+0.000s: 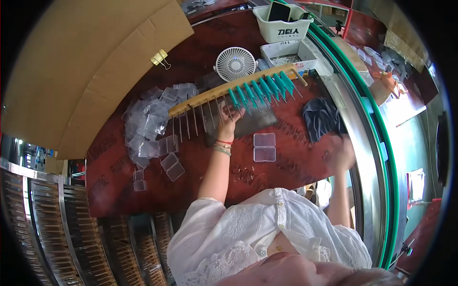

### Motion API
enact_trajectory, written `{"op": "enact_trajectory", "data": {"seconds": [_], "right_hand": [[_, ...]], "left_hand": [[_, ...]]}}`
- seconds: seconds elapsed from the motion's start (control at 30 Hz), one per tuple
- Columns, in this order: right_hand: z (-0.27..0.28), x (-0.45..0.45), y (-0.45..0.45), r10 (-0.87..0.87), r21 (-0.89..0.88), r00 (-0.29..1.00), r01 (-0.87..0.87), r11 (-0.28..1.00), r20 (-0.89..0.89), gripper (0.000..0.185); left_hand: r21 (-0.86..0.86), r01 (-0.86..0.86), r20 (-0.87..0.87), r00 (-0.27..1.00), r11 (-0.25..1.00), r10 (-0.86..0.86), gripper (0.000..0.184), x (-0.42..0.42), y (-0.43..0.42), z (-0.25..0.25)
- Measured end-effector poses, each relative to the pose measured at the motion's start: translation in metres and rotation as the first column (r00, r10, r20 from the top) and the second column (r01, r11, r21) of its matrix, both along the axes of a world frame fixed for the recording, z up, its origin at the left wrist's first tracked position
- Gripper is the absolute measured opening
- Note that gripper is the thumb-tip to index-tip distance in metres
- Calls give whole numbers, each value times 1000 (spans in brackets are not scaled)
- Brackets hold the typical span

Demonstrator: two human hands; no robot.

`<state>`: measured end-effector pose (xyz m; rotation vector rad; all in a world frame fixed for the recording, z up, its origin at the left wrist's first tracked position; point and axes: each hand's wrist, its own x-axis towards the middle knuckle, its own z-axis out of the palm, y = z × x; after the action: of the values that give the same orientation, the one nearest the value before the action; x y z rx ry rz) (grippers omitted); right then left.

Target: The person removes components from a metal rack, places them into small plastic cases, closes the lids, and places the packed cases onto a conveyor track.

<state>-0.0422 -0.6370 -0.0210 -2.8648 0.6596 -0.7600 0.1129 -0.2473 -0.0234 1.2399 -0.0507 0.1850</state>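
My left hand [228,126] reaches up to the metal rods hanging from a long wooden bar [210,95]. Its fingers are curled among the rods, and what they grip is partly hidden. Several teal pieces [260,91] sit on the rods along the right part of the bar; the left rods are bare. Over the right edge of the table, my right hand [343,153] is smeared by motion, so its fingers cannot be made out. A clear plastic box [265,153] lies opened flat in front of my left hand. Behind that hand is a dark grey slab [261,121].
Clear boxes [148,119] are heaped at left on the dark red table [114,167]. A white fan [235,64], a white bin [281,31] and an open carton [305,55] stand behind the bar. Dark cloth [320,119] lies near the green-edged metal rail [367,164]. Cardboard [95,71] rises at left.
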Motion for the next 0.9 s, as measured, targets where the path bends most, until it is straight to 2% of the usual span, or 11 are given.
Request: {"op": "enact_trajectory", "data": {"seconds": [0.07,0.17,0.27,0.4,0.5,0.53,0.6,0.67,0.77,0.83,0.9], "right_hand": [[-6,12,105,321,311,947,-297,903,-29,56],[-11,32,174,544,206,827,-513,833,-139,66],[-26,52,189,654,250,749,-617,746,-102,58],[-56,76,193,574,653,817,-464,598,56,40],[-66,97,192,433,931,835,-365,-24,339,29],[-63,96,192,430,932,838,-361,-24,335,29],[-51,95,192,446,942,850,-152,-300,280,30],[-32,86,197,428,937,869,-102,-335,248,35],[-18,81,200,345,849,916,7,-528,207,36],[-24,82,196,389,862,879,-45,-504,274,34],[-19,79,193,378,857,887,-35,-514,264,33]], "left_hand": [[55,-28,139,990,998,20,56,2,-4,10],[-107,52,84,996,993,-43,49,0,-5,8],[-46,70,117,991,997,-64,44,-13,-7,31],[170,107,88,989,980,-123,39,-12,-4,40],[38,26,72,997,999,-29,37,-39,-20,38],[79,49,42,998,996,-52,39,-54,-23,37],[55,13,153,988,998,-21,44,-85,-41,34],[166,-103,233,970,981,62,49,-93,-50,34],[91,-13,83,997,996,5,49,-87,-45,3],[623,-287,425,905,728,-7,48,-82,-40,-16],[591,-137,330,940,795,-84,46,-86,-42,-21]]}}
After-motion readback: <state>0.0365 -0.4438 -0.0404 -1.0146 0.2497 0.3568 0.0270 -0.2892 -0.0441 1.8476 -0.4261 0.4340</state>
